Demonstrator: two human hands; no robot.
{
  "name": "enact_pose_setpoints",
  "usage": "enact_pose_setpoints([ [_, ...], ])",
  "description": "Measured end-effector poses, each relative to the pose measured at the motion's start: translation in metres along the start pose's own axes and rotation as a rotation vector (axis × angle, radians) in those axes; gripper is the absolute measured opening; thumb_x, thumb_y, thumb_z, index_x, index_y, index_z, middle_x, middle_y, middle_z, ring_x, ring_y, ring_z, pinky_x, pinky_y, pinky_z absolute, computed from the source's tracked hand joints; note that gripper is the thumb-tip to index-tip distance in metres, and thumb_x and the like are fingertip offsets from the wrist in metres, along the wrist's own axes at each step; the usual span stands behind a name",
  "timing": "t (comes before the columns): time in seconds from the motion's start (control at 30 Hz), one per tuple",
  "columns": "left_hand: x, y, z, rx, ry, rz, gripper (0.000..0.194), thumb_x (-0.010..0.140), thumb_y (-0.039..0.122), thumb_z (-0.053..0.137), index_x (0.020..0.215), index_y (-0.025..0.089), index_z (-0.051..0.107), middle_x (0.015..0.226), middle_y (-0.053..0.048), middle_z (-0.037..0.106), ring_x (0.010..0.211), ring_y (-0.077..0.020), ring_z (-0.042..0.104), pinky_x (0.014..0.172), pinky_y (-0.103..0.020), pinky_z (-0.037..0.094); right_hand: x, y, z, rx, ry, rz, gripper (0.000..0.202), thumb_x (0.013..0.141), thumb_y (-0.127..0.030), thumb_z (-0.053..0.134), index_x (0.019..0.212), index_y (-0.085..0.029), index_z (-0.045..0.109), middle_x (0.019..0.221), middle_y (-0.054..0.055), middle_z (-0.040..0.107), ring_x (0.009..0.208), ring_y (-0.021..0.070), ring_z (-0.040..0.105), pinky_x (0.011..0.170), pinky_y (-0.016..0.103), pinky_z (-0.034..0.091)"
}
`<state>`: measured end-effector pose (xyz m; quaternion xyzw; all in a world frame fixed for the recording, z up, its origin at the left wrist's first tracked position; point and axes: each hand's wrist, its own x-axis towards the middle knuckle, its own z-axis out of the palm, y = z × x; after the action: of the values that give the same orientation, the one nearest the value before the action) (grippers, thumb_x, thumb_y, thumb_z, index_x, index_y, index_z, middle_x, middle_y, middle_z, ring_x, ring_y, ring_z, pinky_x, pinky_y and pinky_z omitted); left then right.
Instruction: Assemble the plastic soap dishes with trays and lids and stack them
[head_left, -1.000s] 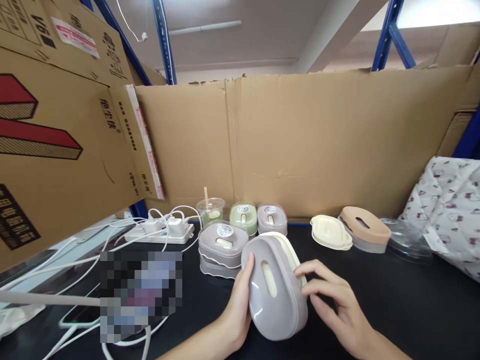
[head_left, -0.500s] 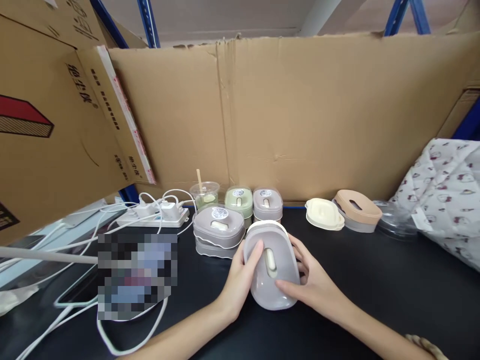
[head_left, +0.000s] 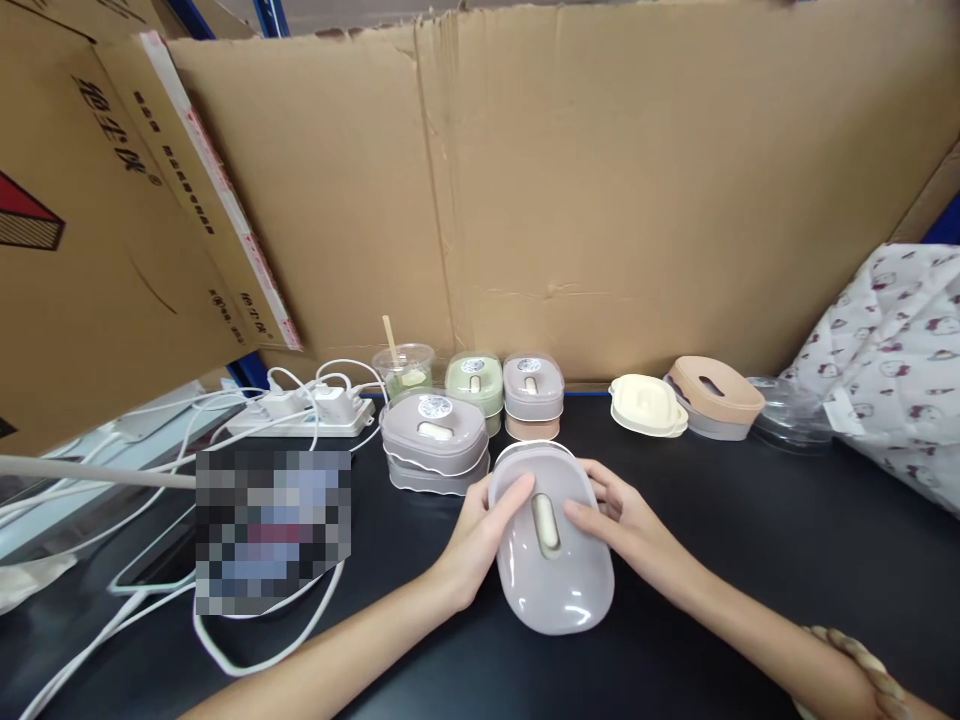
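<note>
Between my two hands is a grey lidded plastic box [head_left: 555, 590], a rounded oval with a pale knob [head_left: 547, 520] set in a slot of its glossy lid. The lid is tilted up toward me, and a white rim shows at the far end. My left hand [head_left: 480, 535] is closed on the left side, thumb lying on the lid. From the right, my right hand [head_left: 619, 510] grips the edge with one digit on the lid beside the slot. The fingers under the box are partly hidden. Just beyond my left hand stands a larger stacked grey box [head_left: 435, 440] with a round sticker.
Behind stand a green box [head_left: 474, 385], a second grey box [head_left: 533, 385] and a clear cup [head_left: 409, 370]. To the right are cream lids [head_left: 646, 403], a peach-topped box [head_left: 716, 395] and clear covers [head_left: 791, 425]. A power strip [head_left: 330, 418] and cables lie left; cardboard [head_left: 562, 200] walls the back.
The box has shifted slightly down and its lid faces me more. My right hand's digit has moved up along the lid toward the slot's side. The camera view has tilted downward.
</note>
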<state>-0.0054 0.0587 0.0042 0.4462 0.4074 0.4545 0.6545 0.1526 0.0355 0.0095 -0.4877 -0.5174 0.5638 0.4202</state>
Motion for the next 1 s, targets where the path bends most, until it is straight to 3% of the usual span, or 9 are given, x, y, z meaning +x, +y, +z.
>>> enact_pose_setpoints([
  [0.13,-0.005,0.0,0.0,-0.004,-0.099,0.054,0.046,0.065,0.049,0.07,0.097,0.017,0.065,0.095,-0.005,0.067,0.094,-0.0195,0.058,0.081,-0.025,0.045,0.0,0.0,-0.002,-0.038,0.049,-0.064,0.09,0.059,-0.061,0.068,0.131,-0.018,0.034,0.116,0.009,0.055,0.075,0.0067,0.06,0.069,0.02,0.053],
  [0.23,-0.007,-0.002,0.0,-0.018,-0.104,0.144,0.051,0.069,0.045,0.069,0.114,0.024,0.056,0.109,-0.001,0.063,0.101,-0.016,0.057,0.085,-0.022,0.044,-0.001,0.001,-0.005,-0.074,0.101,-0.101,0.081,0.063,-0.062,0.064,0.126,-0.015,0.043,0.111,0.009,0.057,0.079,0.0082,0.06,0.071,0.018,0.052],
  [0.3,-0.006,-0.003,0.001,-0.01,-0.103,0.163,0.051,0.07,0.043,0.069,0.115,0.024,0.055,0.113,-0.001,0.062,0.103,-0.0152,0.056,0.085,-0.02,0.043,0.0,0.002,-0.006,-0.068,0.118,-0.098,0.078,0.064,-0.06,0.064,0.124,-0.014,0.047,0.111,0.01,0.058,0.081,0.0098,0.061,0.07,0.017,0.052],
  [0.43,-0.001,-0.004,0.0,0.029,-0.13,0.143,0.045,0.073,0.045,0.065,0.108,0.018,0.059,0.108,-0.005,0.064,0.101,-0.018,0.056,0.083,-0.023,0.044,0.001,0.002,-0.006,-0.012,0.07,-0.049,0.083,0.062,-0.055,0.068,0.131,-0.016,0.042,0.108,0.01,0.06,0.083,0.0112,0.062,0.07,0.018,0.052],
  [0.57,0.0,-0.002,-0.001,0.056,-0.128,0.119,0.043,0.073,0.046,0.065,0.105,0.017,0.06,0.101,-0.004,0.065,0.093,-0.0163,0.057,0.079,-0.022,0.044,-0.001,-0.005,-0.003,-0.032,-0.054,-0.012,0.064,0.066,-0.052,0.066,0.113,-0.01,0.056,0.097,0.008,0.063,0.079,0.0082,0.061,0.067,0.014,0.049],
  [0.67,-0.002,-0.001,-0.001,0.031,-0.141,0.109,0.044,0.072,0.044,0.067,0.107,0.02,0.058,0.102,-0.002,0.064,0.096,-0.0155,0.057,0.079,-0.02,0.044,-0.003,-0.008,-0.001,-0.041,-0.038,-0.023,0.063,0.068,-0.055,0.063,0.108,-0.007,0.057,0.094,0.008,0.063,0.075,0.0074,0.059,0.063,0.014,0.047],
  [0.73,-0.004,-0.001,0.0,0.0,-0.173,0.022,0.046,0.069,0.044,0.069,0.108,0.021,0.058,0.102,-0.002,0.065,0.097,-0.0166,0.058,0.077,-0.02,0.045,-0.002,-0.006,-0.001,-0.043,-0.001,-0.041,0.065,0.069,-0.057,0.061,0.111,-0.008,0.055,0.096,0.009,0.062,0.076,0.0082,0.059,0.064,0.015,0.048],
  [0.87,-0.004,-0.002,0.002,-0.034,-0.202,-0.249,0.032,0.067,0.035,0.069,0.091,0.016,0.062,0.083,-0.003,0.067,0.078,-0.016,0.062,0.067,-0.022,0.047,0.011,-0.003,-0.017,-0.201,0.192,-0.17,0.063,0.074,-0.059,0.048,0.115,-0.012,0.054,0.104,0.01,0.059,0.079,0.0101,0.059,0.066,0.019,0.049],
  [1.0,-0.003,0.003,0.003,-0.083,-0.096,-0.367,0.022,0.075,0.031,0.057,0.089,0.015,0.062,0.075,-0.003,0.067,0.07,-0.0154,0.063,0.065,-0.023,0.048,0.028,-0.01,-0.072,-0.688,0.674,-0.424,0.048,0.075,-0.045,0.046,0.114,-0.018,0.055,0.116,0.008,0.053,0.093,0.0147,0.057,0.087,0.032,0.048],
])
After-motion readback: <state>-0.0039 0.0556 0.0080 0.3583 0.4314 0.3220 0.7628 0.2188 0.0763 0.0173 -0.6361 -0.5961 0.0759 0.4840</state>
